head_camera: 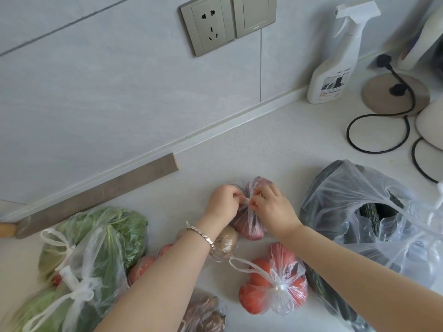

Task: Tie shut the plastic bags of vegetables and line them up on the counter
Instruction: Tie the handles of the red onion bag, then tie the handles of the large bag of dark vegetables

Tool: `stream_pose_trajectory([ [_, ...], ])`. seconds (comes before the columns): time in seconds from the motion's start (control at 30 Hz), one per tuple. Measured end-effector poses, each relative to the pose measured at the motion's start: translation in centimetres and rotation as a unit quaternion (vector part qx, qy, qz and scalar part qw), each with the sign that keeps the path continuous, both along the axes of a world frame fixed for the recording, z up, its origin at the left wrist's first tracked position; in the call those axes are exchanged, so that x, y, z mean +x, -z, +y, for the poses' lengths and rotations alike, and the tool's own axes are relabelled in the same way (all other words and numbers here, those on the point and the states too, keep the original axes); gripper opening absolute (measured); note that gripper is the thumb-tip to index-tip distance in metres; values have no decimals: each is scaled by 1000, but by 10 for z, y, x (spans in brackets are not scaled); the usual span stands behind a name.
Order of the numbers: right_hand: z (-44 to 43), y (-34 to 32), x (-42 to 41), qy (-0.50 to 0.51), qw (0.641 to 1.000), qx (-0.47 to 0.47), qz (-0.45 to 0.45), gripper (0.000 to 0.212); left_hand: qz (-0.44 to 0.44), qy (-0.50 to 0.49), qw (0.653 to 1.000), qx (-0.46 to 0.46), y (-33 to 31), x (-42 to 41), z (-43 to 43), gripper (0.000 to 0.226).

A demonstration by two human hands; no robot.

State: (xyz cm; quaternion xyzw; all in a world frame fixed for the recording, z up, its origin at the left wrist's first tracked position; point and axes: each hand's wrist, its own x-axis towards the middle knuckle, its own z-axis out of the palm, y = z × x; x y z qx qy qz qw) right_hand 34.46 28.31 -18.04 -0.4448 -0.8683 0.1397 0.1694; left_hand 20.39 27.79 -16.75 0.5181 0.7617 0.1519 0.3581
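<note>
A small clear bag of purplish-red vegetables sits mid-counter. My left hand and my right hand each pinch a handle of it at the top, close together. A knotted bag of tomatoes lies nearer me. Two knotted bags of leafy greens lie at the left. A bag with a potato peeks out under my left wrist, and another bag of brown vegetables is at the bottom edge. A large open bag of dark cucumbers sits at the right.
A white spray bottle stands by the wall at the back right. A black cord loops beside a round base. A knife or cleaver with a wooden handle lies along the wall at left. A wall socket is above.
</note>
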Motion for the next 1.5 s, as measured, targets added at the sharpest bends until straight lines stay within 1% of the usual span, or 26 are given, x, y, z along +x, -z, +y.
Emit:
stream_pose_trajectory([
  [0.1, -9, 10, 9, -11, 999, 10, -39, 20, 73, 7, 997, 14, -1, 0, 1, 17],
  [0.23, -10, 8, 11, 2, 997, -5, -74, 17, 107, -17, 994, 16, -1, 9, 2, 22],
  [0.3, -6, 1, 8, -3, 990, -85, -110, 13, 145, -19, 989, 20, -4, 13, 0, 21],
  [0.37, -2, -13, 8, 12, 975, -211, -67, 20, 206, 25, 978, 37, -9, 14, -3, 24],
  [0.43, 1, -35, 13, 31, 958, -285, -12, 19, 233, 78, 967, 70, -18, 11, -8, 30],
  [0.5, 0, -63, 23, 31, 951, -307, 2, 20, 202, 101, 969, 96, -30, 10, -14, 31],
  [0.53, -4, -79, 30, 23, 953, -302, 3, 20, 161, 101, 977, 99, -39, 13, -19, 26],
  [0.6, -10, -111, 44, 14, 965, -260, 16, 17, 79, 113, 988, 71, -54, 23, -28, 16],
  [0.67, -14, -143, 57, 19, 978, -204, 32, 14, 53, 173, 983, 39, -66, 38, -34, 18],
  [0.73, -13, -171, 75, 25, 988, -152, 31, 12, 40, 220, 974, 40, -75, 59, -39, 19],
  [0.8, -11, -189, 97, 35, 991, -122, -42, 24, 10, 249, 967, 54, -81, 81, -42, 19],
  [0.83, -12, -194, 112, 47, 986, -113, -116, 37, -1, 265, 962, 58, -86, 95, -44, 18],
  [0.9, -10, -195, 135, 59, 947, -121, -293, 57, -9, 290, 955, 59, -91, 118, -46, 18],
  [0.93, -9, -192, 146, 58, 923, -131, -358, 57, -17, 296, 953, 62, -93, 130, -48, 22],
  [0.97, -7, -189, 154, 57, 907, -144, -391, 51, -27, 300, 952, 62, -93, 141, -50, 28],
  [1.03, -2, -185, 168, 61, 900, -174, -394, 37, -42, 310, 947, 69, -91, 160, -53, 47],
  [1.1, 11, -180, 184, 49, 906, -193, -373, 32, -46, 313, 946, 70, -86, 181, -53, 64],
  [1.17, 27, -180, 194, 37, 915, -212, -341, 26, -41, 317, 946, 44, -83, 200, -48, 69],
  [1.2, 36, -180, 200, 37, 924, -220, -311, 25, -45, 315, 948, 22, -81, 210, -46, 65],
  [1.27, 56, -180, 210, 50, 939, -233, -247, 25, -85, 296, 951, -10, -78, 226, -42, 37],
  [1.3, 68, -183, 218, 52, 947, -231, -216, 25, -121, 258, 959, -9, -78, 236, -37, 23],
  [1.33, 76, -186, 225, 59, 956, -227, -177, 26, -160, 203, 966, -4, -78, 242, -34, 20],
  [1.37, 86, -190, 231, 66, 962, -237, -120, 27, -182, 141, 973, 10, -79, 247, -32, 24],
  [1.4, 94, -193, 236, 78, 959, -270, -24, 29, -185, 84, 979, 30, -81, 248, -30, 29],
  [1.43, 99, -195, 237, 89, 933, -333, 103, 29, -171, 41, 983, 54, -82, 246, -30, 31],
  [1.5, 105, -197, 235, 74, 824, -458, 324, 21, -106, -8, 990, 92, -80, 241, -33, 35],
])
